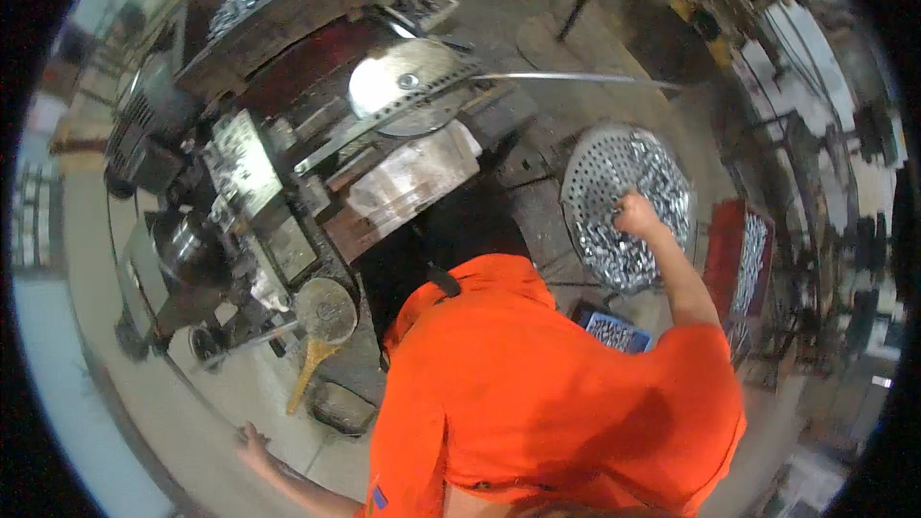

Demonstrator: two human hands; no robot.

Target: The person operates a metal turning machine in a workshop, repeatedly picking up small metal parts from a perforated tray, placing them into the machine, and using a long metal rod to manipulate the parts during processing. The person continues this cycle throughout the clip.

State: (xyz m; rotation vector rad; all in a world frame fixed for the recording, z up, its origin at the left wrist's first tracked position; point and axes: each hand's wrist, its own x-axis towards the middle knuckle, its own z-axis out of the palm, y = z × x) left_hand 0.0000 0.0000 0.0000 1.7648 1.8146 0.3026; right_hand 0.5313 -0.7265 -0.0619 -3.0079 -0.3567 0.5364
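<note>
While the left arm swings wide and low, it's the right hand (633, 215) that has the action, fingers curled in over the round perforated pan (593, 171) on the person's right. And look at that load: small shiny metal parts (619, 257) heaped across the pan's right and lower portions, with bare holes showing at upper left, and the hand right where the two meet! Is it grasping a part, or the pan itself? Can't tell from up here — the curled fingers hide whatever is under them.

Over to the left hand (253, 447), well out at lower left, fingers loosely spread, nothing visible in its grasp. It's over the pale floor (288, 441), near a grey bin (343, 410) and a round grey thing with a yellow handle (326, 312).

Just below the pan sits a blue tray (644, 340) of small pieces; to its right, a red bin (721, 242) with more shiny parts. Up ahead — a silvery disc (379, 86), a perforated bar (384, 117) lying across it.
</note>
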